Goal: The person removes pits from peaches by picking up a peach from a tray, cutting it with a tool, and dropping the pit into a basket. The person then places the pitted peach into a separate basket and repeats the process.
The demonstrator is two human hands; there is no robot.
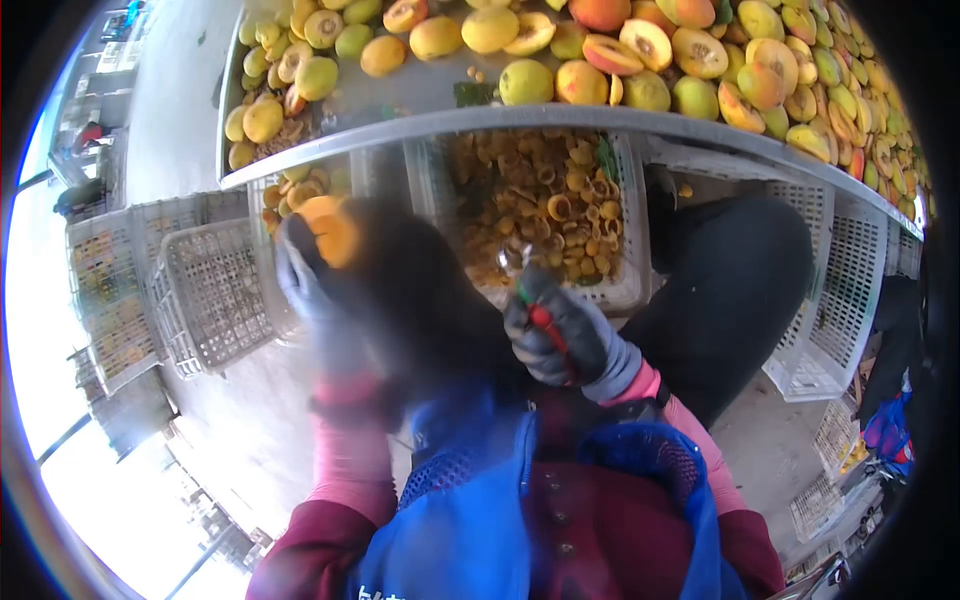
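My left hand, gloved in grey and dark fabric and blurred by motion, is closed around a cut orange-yellow peach. It is above a crate of peach pieces at the left. In front of my body, my right hand is wrapped round the red and green handle of a pitting spoon, whose shiny metal head points up and away from me. Beyond the spoon, a white crate between my knees holds many brownish scooped-out bits and cup-shaped pieces.
A metal-edged table crosses the front, heaped with whole and halved peaches, thickest at the right. Plastic crates stand at the left, and another white crate is by my right knee. Another person's dark leg shows at the far right.
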